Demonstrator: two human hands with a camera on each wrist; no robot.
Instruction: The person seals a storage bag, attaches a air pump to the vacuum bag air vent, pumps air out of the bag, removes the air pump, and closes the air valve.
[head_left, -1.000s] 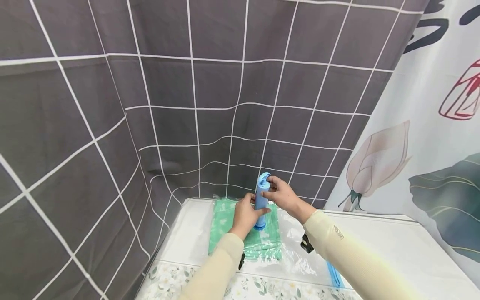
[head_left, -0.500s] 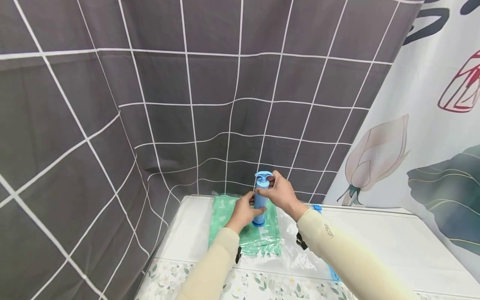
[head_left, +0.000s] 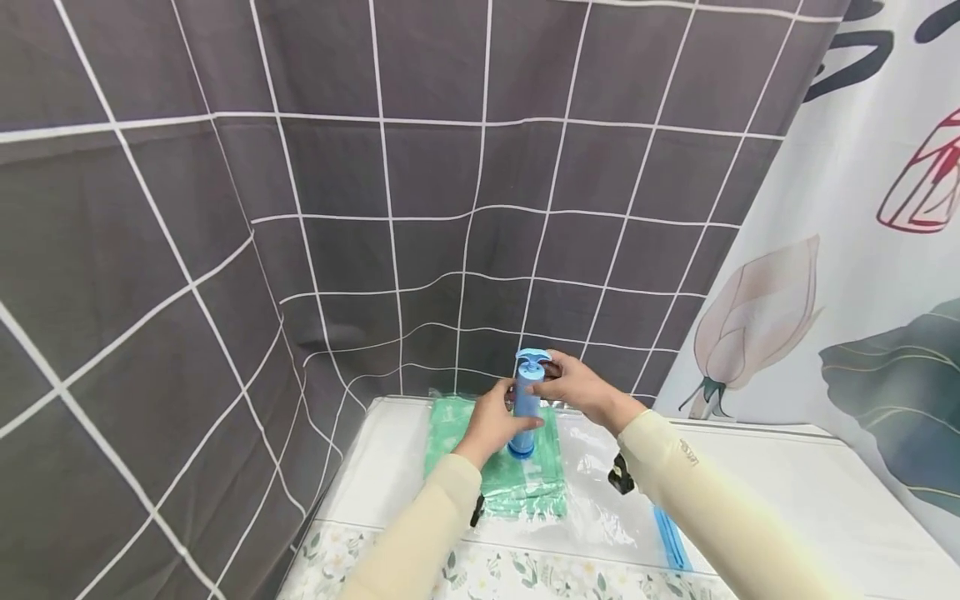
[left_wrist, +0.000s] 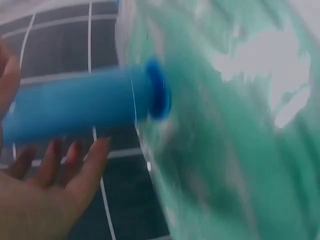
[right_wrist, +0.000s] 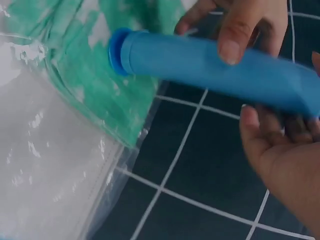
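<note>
A blue hand pump (head_left: 525,408) stands upright on a clear plastic bag (head_left: 600,500) that holds a folded green cloth (head_left: 517,487). My left hand (head_left: 491,421) grips the pump's barrel low down, thumb across its front. My right hand (head_left: 573,385) holds the handle at the pump's top. In the left wrist view the barrel (left_wrist: 75,107) meets the green cloth (left_wrist: 235,150) at its dark blue foot, with my left hand (left_wrist: 45,200) under it. The right wrist view shows the pump (right_wrist: 210,65), the left hand's thumb (right_wrist: 232,47) on it, and my right hand (right_wrist: 280,160) by the handle end.
The bag lies on a white table top (head_left: 787,492) with a floral cloth (head_left: 525,575) along its front edge. A blue zip strip (head_left: 670,537) runs along the bag's right side. A grey checked curtain (head_left: 375,208) hangs behind and left, a flower-print curtain (head_left: 862,250) on the right.
Both hands have stayed on the pump, which still stands on the bag. The right hand has shifted a little on the handle, and the head view has swayed.
</note>
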